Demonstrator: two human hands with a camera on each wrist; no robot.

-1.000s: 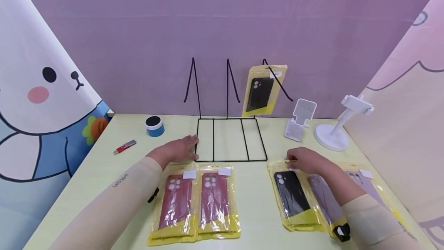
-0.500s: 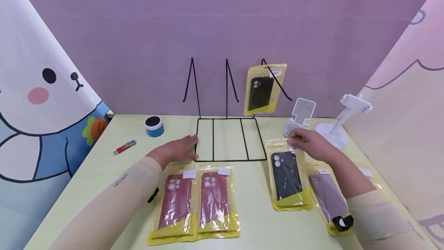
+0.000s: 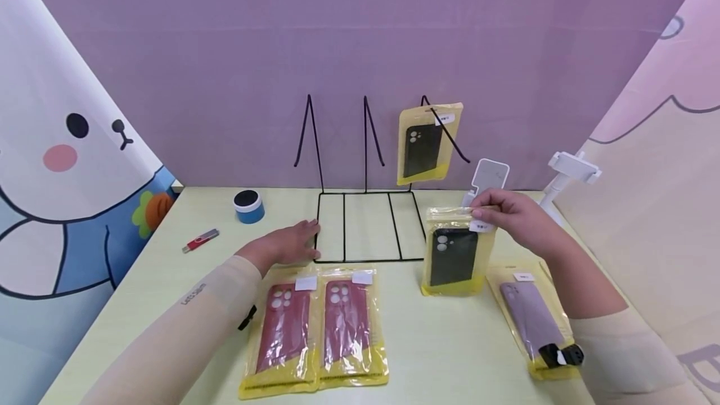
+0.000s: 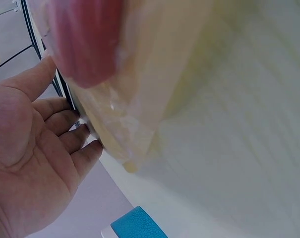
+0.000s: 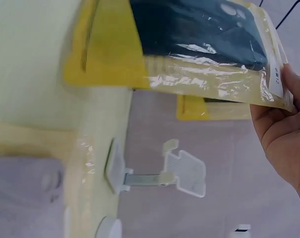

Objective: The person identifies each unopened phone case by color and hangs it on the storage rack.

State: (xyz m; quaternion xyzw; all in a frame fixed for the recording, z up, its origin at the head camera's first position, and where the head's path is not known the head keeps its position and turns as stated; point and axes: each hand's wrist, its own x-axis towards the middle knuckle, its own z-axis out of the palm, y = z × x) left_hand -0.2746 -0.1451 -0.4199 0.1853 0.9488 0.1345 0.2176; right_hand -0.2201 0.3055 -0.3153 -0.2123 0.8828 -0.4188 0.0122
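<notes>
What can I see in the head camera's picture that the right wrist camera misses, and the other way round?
Only the head view shows the left hand, the two pouches with red cases, the blue-and-white jar and the red USB stick.

Only the right wrist view shows the stem of the small phone stand.

Both show the right hand pinching the top edge of the pouch with a black case, plus the hanging pouch, the pouch with a purple case and part of that phone stand.
</notes>
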